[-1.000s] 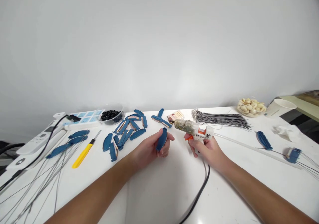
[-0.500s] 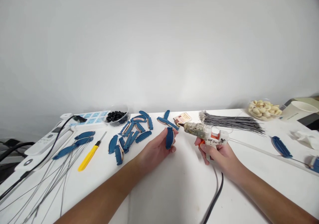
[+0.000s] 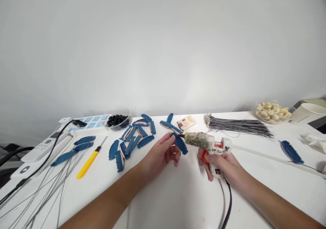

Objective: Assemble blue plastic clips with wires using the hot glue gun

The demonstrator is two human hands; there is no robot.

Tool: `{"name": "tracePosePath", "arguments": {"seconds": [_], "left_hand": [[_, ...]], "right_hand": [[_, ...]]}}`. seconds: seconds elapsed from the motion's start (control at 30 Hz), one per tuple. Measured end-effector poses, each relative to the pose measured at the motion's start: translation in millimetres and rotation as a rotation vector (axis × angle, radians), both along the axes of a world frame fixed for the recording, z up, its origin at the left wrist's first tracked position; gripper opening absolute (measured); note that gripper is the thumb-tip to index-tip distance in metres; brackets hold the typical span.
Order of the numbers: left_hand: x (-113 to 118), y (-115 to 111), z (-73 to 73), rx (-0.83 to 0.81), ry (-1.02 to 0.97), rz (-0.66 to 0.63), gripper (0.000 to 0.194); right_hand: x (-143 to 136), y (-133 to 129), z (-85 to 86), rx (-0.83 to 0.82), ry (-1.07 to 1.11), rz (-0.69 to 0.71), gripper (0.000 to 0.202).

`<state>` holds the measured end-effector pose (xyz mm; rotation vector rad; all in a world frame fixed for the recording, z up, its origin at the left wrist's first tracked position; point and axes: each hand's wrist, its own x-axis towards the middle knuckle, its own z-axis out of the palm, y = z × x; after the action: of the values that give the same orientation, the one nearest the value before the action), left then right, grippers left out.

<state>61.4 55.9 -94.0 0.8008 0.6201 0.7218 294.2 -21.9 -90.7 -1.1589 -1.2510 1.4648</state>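
Observation:
Between thumb and fingers, my left hand (image 3: 163, 154) pinches a small blue curved plaque (image 3: 180, 144), tilted down to the right. My right hand (image 3: 219, 161) is wrapped round the handle of a white hot glue gun (image 3: 216, 146), fingers at its orange trigger. The gun's crusted nozzle points left and its dark tip meets the upper part of the plaque; whether they touch I cannot tell. A clear glue stick (image 3: 265, 156) runs out of the gun's back. Several like blue plaques (image 3: 132, 144) lie loose to the left of my left hand.
A yellow-handled screwdriver (image 3: 89, 162), wired blue pieces (image 3: 63, 157) and a power strip (image 3: 93, 122) lie left. Along the back are a bowl of black bits (image 3: 118, 120), a small box (image 3: 186, 123), a wire bundle (image 3: 239, 126), a bowl of pale pieces (image 3: 273, 112) and a paper cup (image 3: 308, 113).
The plaque has turned from upright to slanting, its lower end swinging right. The glue gun has moved slightly down and left, bringing its tip to the plaque.

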Motion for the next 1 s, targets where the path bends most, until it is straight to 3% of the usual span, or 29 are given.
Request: {"name": "tracePosePath", "arguments": {"seconds": [0.3, 0.47, 0.6, 0.7, 1.0], "left_hand": [[-4.9, 5.0, 0.9, -0.010, 0.031, -0.043, 0.021], [-7.0, 3.9, 2.6, -0.024, 0.023, -0.118, 0.027], [-7.2, 4.1, 3.7, -0.074, 0.011, -0.136, 0.013], [-6.6, 5.4, 5.3, -0.116, -0.005, -0.121, 0.028], [-4.9, 9.9, 4.4, -0.250, -0.113, -0.016, 0.034]], "right_hand": [[-1.1, 1.1, 1.5, -0.081, -0.078, -0.063, 0.022], [-0.1, -0.9, 0.8, -0.007, -0.059, -0.077, 0.021], [0.1, -1.6, 2.4, 0.036, -0.091, -0.079, 0.014], [-0.9, -1.0, 4.3, 0.075, -0.083, -0.094, 0.012], [-2.7, -0.2, 8.9, 0.054, -0.122, -0.067, 0.015]]}}
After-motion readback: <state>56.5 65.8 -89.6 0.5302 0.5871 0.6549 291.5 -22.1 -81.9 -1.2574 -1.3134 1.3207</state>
